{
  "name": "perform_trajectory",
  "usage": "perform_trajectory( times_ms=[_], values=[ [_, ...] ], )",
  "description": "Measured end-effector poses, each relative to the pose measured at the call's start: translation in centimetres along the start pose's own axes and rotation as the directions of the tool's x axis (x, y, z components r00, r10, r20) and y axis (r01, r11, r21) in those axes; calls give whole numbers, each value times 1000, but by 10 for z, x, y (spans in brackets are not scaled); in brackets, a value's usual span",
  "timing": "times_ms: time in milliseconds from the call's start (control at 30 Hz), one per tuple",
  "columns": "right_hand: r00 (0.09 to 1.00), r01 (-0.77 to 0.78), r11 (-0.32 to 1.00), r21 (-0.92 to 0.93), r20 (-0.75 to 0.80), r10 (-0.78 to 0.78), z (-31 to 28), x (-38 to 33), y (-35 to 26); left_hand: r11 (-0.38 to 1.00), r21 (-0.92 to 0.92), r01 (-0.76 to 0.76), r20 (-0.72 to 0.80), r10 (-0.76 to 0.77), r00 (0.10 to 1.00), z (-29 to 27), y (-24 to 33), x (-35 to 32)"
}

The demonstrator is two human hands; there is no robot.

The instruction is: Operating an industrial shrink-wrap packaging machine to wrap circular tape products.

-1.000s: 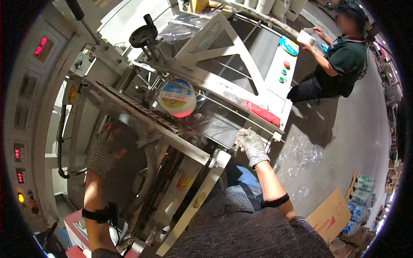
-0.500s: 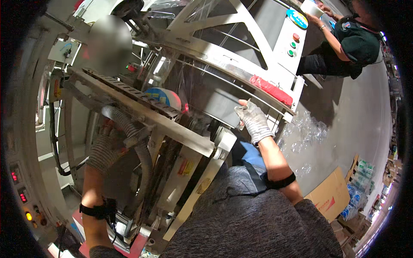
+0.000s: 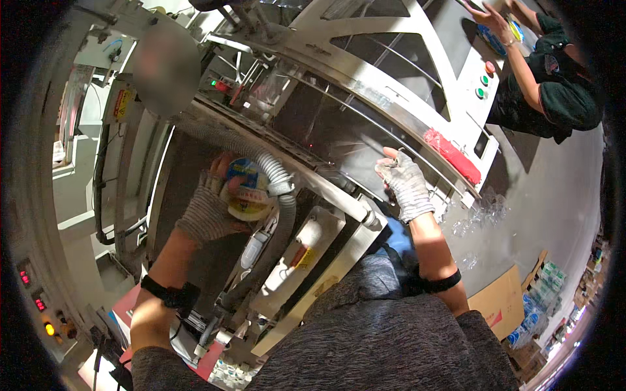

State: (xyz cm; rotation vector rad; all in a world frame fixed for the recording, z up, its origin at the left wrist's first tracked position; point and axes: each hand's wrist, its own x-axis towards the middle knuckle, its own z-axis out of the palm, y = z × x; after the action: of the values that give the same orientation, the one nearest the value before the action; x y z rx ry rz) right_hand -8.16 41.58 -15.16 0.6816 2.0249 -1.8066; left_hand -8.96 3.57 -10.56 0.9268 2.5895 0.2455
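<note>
My left hand [image 3: 207,212], in a grey striped knit glove with bare fingertips, is closed around a round tub [image 3: 251,195] with a blue and yellow printed label. The tub is tilted beside a ribbed grey hose [image 3: 277,176] and a metal bar of the machine. My right hand [image 3: 405,182], gloved the same way, hovers by a thin metal rail [image 3: 385,146]. Its fingers are loosely bent and apart, with nothing visible in them. Under the hose lies a white panel [image 3: 298,257] with a warning sticker.
A white machine frame [image 3: 424,58] carries a red film-wrapped roll [image 3: 453,156] and push buttons [image 3: 484,81]. A co-worker in dark clothing [image 3: 557,85] stands at far right. Crumpled clear film [image 3: 486,212] and cardboard [image 3: 499,300] lie on the floor. Indicator lights [image 3: 45,319] glow at left.
My left hand has moved up and right from behind the hose and now holds a tub. The hose and bar have shifted right. My right hand stays by the rail. The co-worker's arms have moved.
</note>
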Motion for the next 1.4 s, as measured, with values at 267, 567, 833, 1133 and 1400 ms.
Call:
perform_trajectory(
  times_ms=[267,567,833,1133,1400],
  values=[
    [996,60,998,11,58,-60,7,26,15,989,39,144,-108,-139,984,24,17,19],
    [918,348,760,-549,34,-396,10,66,71,951,-172,255,25,-255,967,55,-5,6],
    [862,299,228,-927,160,-480,10,69,69,947,151,284,124,-303,945,38,-2,-84],
    [975,206,959,-192,-46,-219,0,18,27,777,-102,621,127,-609,783,-39,62,-187],
    [991,126,982,-143,72,-117,-30,-48,5,783,-468,411,-570,-622,536,-69,166,-195]
  ],
)
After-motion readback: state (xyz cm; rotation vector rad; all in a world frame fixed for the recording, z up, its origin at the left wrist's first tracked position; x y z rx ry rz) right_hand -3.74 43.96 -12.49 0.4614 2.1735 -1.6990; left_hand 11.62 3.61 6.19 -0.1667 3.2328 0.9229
